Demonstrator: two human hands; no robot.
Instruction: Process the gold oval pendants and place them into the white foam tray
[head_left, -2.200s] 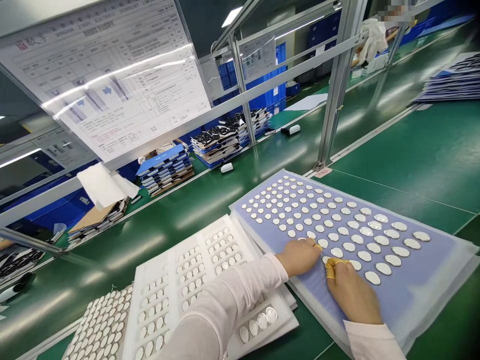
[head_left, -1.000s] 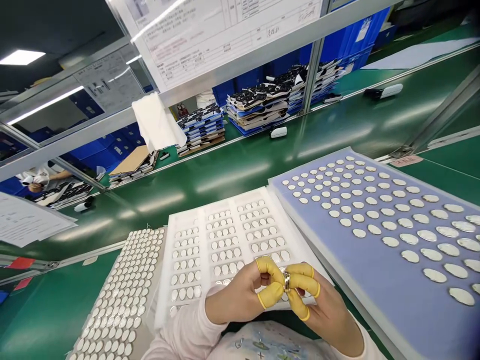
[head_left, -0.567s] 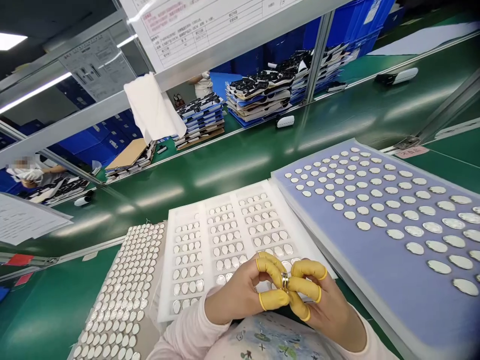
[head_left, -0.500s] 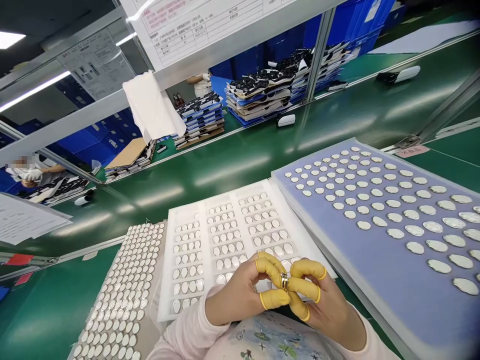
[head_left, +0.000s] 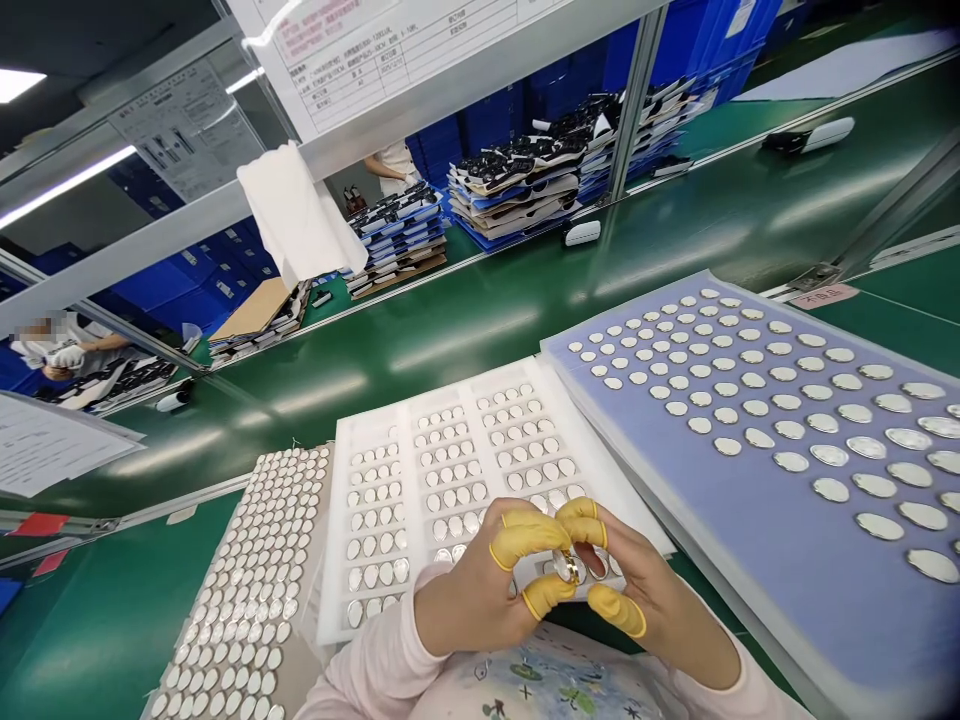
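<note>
Yellow finger cots cover several fingertips of both hands. My left hand (head_left: 510, 570) pinches a small round disc (head_left: 568, 567) with a shiny metal rim between thumb and fingers, its face tilted. Close by on the right is my right hand (head_left: 626, 565), its thumb spread apart from its fingers, the upper fingertips beside my left fingertips. Whether those fingertips touch the disc is hard to see. Beneath both hands lies a white foam tray (head_left: 411, 470) with rows of similar oval-looking discs in its slots; my hands hide its near right part.
A blue-purple padded sheet (head_left: 675, 480) with spaced discs lies at the right. On the left, a beige sheet (head_left: 300, 590) is packed with discs. Beyond runs a green conveyor belt (head_left: 450, 330) carrying white-and-black devices. Stacked trays (head_left: 517, 190) and a co-worker (head_left: 67, 345) are behind it.
The disc has turned from edge-on to show more of its face. My right thumb and fingers have spread and moved off it, while my left hand keeps its pinch.
</note>
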